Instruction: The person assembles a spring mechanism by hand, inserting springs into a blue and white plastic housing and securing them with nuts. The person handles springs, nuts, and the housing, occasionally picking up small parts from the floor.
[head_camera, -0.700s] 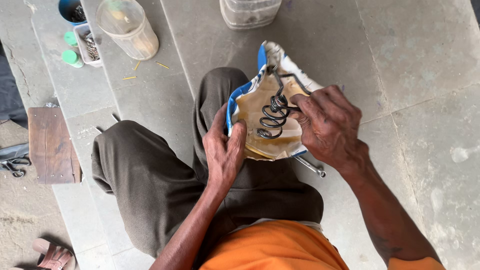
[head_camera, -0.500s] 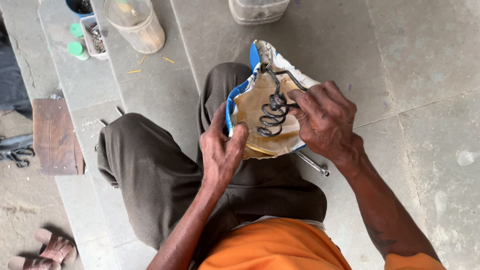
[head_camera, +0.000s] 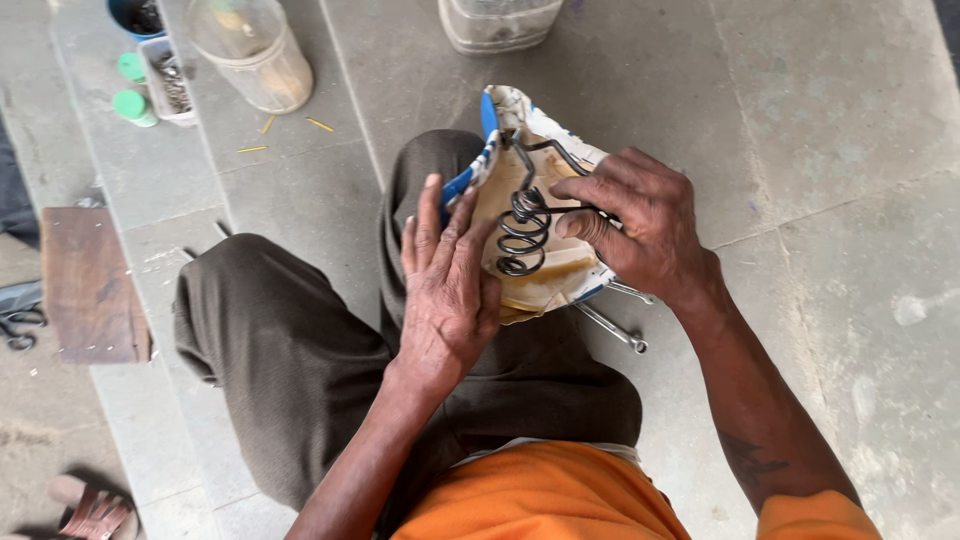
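Left hand (head_camera: 447, 290) flatter on shoe (head_camera: 530, 250)

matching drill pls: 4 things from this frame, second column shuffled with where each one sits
Things:
1. coil spring
2. clear plastic jar
3. wooden board
4. left hand

Places:
A. on the floor at the far left, beside the bent knee
B. on the tan underside of the blue-edged saddle, next to the right hand
C. flat against the near-left edge of the saddle, over the lap
D. standing on the floor at the top left, by the small containers

Pairs: 1-B, 2-D, 3-A, 4-C
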